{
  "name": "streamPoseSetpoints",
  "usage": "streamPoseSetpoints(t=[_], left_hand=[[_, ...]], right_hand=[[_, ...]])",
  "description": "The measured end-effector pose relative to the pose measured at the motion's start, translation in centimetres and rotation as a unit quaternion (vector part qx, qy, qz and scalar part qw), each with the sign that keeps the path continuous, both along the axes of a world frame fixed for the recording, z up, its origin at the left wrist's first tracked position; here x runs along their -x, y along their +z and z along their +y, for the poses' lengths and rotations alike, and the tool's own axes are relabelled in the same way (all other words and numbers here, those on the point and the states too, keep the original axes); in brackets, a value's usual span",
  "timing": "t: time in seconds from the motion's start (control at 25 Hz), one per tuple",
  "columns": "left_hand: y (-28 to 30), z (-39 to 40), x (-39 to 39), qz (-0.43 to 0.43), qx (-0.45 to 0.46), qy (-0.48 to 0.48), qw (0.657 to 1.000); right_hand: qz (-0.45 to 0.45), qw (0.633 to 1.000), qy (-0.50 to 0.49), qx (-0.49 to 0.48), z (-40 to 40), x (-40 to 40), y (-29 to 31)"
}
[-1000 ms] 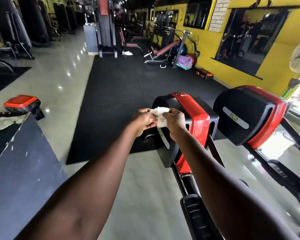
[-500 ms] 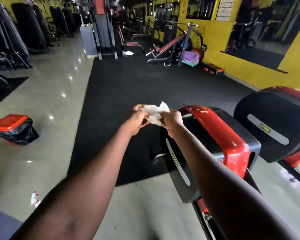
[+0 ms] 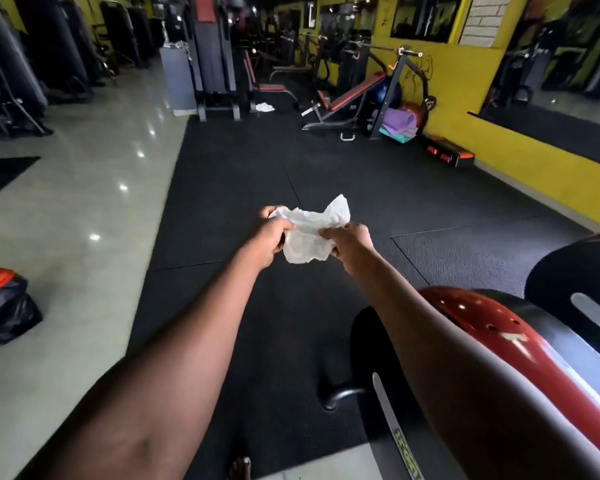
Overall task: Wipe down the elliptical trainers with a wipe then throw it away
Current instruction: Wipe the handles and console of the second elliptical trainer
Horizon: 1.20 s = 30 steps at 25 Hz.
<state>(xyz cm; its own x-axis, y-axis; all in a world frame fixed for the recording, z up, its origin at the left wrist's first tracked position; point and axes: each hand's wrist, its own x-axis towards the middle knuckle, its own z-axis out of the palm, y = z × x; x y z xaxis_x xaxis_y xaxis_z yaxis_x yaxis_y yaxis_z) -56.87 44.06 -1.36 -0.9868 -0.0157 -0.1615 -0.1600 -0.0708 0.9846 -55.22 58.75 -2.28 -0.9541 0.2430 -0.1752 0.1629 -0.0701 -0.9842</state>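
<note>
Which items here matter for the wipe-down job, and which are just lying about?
Job:
- wipe, held by left hand and right hand
- elliptical trainers
- bin

Lying about:
- incline bench
- purple mat
- white cloth on the floor

The wipe (image 3: 310, 233) is thin, crinkled white paper or cloth (which of the two cannot be told), slightly translucent. The near elliptical trainer (image 3: 492, 341) has a glossy red plastic cover with bright highlights over smooth black housing, trimmed with a satin silver strip. The floor mat (image 3: 291, 168) is matt black rubber with a fine grainy texture. The tiled floor (image 3: 84, 202) is polished and mirror-glossy, reflecting ceiling lights. The bin (image 3: 0, 303) carries a shiny, wrinkled black plastic liner under a smooth red lid.
</note>
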Motion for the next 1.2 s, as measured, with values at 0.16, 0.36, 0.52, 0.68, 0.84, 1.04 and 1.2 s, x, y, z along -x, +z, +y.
streamPoseSetpoints(t=[0.16,0.36,0.52,0.68,0.84,1.04,1.2], left_hand=[[-0.5,-0.7,14.0,0.004,0.04,-0.038,0.998],[0.6,3.0,28.1,0.033,0.088,-0.089,0.992],[0.2,8.6,39.9,0.056,0.082,-0.119,0.988],[0.3,16.0,51.0,0.05,0.069,-0.161,0.983],[3.4,23.9,58.8,0.058,0.023,-0.2,0.978],[4.4,35.9,65.4,0.065,0.017,-0.28,0.958],[4.3,47.8,68.6,0.017,-0.05,-0.401,0.914]], right_hand=[[-0.024,0.994,-0.065,-0.086,-3.3,11.7,0.3],[0.005,0.976,-0.118,-0.184,-1.1,23.9,2.1],[0.022,0.95,-0.142,-0.277,3.4,34.1,1.8],[0.029,0.947,-0.103,-0.304,9.2,44.4,2.3],[0.037,0.928,-0.117,-0.352,16.2,53.7,3.4],[0.019,0.924,-0.138,-0.355,27.9,57.8,3.9],[0.059,0.914,-0.366,-0.165,39.7,58.8,3.3]])
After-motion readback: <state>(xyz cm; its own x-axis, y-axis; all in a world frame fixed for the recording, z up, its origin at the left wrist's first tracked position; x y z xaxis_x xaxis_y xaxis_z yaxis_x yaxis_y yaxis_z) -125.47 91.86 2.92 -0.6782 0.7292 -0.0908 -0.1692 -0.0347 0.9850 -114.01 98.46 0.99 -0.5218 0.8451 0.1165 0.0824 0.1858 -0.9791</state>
